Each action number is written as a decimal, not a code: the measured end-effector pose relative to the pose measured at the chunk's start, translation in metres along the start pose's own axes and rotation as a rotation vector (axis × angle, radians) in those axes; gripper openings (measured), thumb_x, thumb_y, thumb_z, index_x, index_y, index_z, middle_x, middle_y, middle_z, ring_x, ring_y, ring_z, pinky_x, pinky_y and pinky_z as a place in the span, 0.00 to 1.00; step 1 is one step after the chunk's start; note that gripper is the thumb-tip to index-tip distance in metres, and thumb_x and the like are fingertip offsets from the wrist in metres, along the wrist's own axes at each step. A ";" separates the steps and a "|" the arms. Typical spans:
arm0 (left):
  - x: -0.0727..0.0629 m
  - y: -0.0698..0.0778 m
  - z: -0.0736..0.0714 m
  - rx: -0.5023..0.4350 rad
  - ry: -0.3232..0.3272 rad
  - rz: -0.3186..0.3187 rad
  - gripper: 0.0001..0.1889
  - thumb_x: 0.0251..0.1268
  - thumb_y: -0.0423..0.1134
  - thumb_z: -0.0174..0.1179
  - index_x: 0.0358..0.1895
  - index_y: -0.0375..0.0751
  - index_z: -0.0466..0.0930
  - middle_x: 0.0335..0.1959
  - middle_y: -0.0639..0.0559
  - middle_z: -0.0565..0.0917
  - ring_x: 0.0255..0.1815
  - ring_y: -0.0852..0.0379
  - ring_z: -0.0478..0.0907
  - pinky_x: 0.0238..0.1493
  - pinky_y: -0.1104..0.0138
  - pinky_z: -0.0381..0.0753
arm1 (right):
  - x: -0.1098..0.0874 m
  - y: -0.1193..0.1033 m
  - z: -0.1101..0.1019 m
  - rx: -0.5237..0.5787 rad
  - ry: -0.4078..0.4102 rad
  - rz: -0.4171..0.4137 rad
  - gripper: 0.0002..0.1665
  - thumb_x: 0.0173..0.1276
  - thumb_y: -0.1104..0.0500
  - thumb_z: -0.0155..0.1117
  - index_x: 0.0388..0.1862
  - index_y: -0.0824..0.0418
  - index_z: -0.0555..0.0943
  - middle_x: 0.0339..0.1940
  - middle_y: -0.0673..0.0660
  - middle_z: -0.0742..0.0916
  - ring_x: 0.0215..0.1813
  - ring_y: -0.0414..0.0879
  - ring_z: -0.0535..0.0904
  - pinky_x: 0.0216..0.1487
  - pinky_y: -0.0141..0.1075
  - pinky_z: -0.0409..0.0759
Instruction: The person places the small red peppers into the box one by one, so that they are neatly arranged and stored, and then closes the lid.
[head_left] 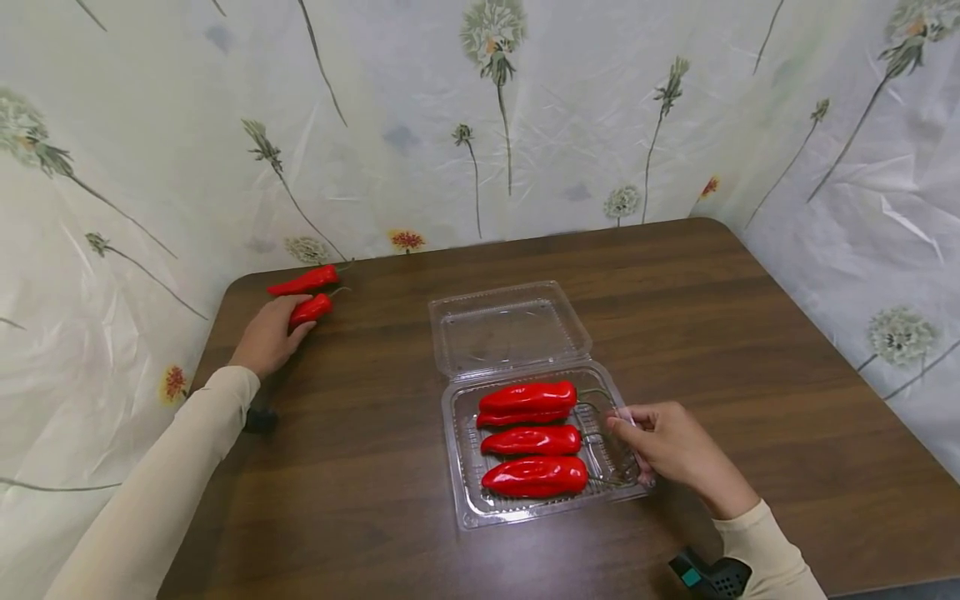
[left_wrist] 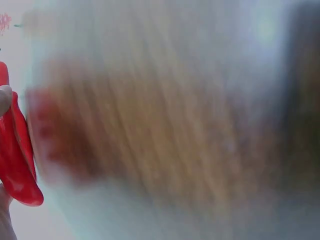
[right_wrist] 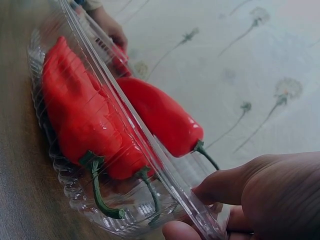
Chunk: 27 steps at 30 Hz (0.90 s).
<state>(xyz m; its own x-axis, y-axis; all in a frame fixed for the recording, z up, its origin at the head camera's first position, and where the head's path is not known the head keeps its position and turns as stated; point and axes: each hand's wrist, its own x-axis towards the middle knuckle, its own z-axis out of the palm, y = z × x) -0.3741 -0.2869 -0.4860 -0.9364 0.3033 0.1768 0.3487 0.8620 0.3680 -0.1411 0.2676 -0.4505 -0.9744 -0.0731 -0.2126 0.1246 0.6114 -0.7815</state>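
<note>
At the table's far left, my left hand [head_left: 273, 333] grips a red pepper [head_left: 311, 310] between thumb and fingers, its thin stem pointing right. Just behind it lies another red pepper [head_left: 306, 281]. My right hand [head_left: 670, 442] pinches the right rim of a hinged clear plastic container [head_left: 453, 467], whose lid [head_left: 510, 329] is folded back onto the table. Several glossy red peppers [head_left: 535, 477] lie side by side in the base, stems to the right. In the right wrist view, green stems [right_wrist: 102, 200] show through the clear wall, near my thumb [right_wrist: 225, 185].
The brown wooden table [head_left: 360, 433] ends at the back against a flower-printed sheet [head_left: 390, 125]. A dark wrist device [head_left: 712, 575] sits under my right sleeve. Most of the left wrist view is a blur.
</note>
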 end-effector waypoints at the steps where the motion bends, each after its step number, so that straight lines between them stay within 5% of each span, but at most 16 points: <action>1: 0.000 0.003 0.000 -0.005 0.002 0.007 0.28 0.72 0.40 0.63 0.70 0.36 0.68 0.65 0.34 0.74 0.65 0.34 0.69 0.68 0.40 0.65 | 0.000 0.000 0.000 0.001 0.000 0.001 0.14 0.73 0.52 0.65 0.44 0.63 0.87 0.11 0.51 0.75 0.13 0.44 0.73 0.15 0.36 0.73; 13: -0.001 0.042 0.003 -0.062 0.001 0.076 0.28 0.70 0.39 0.64 0.71 0.39 0.68 0.63 0.38 0.76 0.62 0.39 0.72 0.63 0.42 0.71 | 0.000 0.000 0.000 0.000 0.000 0.009 0.16 0.73 0.51 0.65 0.47 0.62 0.87 0.11 0.51 0.75 0.13 0.46 0.74 0.16 0.36 0.74; 27: -0.005 0.095 0.006 -0.100 0.010 0.240 0.29 0.69 0.39 0.66 0.71 0.43 0.69 0.60 0.43 0.78 0.60 0.44 0.74 0.62 0.46 0.75 | 0.000 0.000 0.001 0.012 -0.005 0.005 0.14 0.73 0.52 0.65 0.43 0.63 0.86 0.11 0.51 0.74 0.13 0.45 0.73 0.16 0.36 0.75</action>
<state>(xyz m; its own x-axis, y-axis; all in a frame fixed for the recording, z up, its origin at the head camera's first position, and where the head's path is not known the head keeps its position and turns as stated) -0.3366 -0.2046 -0.4572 -0.8260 0.4899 0.2790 0.5637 0.7210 0.4030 -0.1415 0.2671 -0.4508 -0.9728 -0.0743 -0.2196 0.1318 0.6022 -0.7874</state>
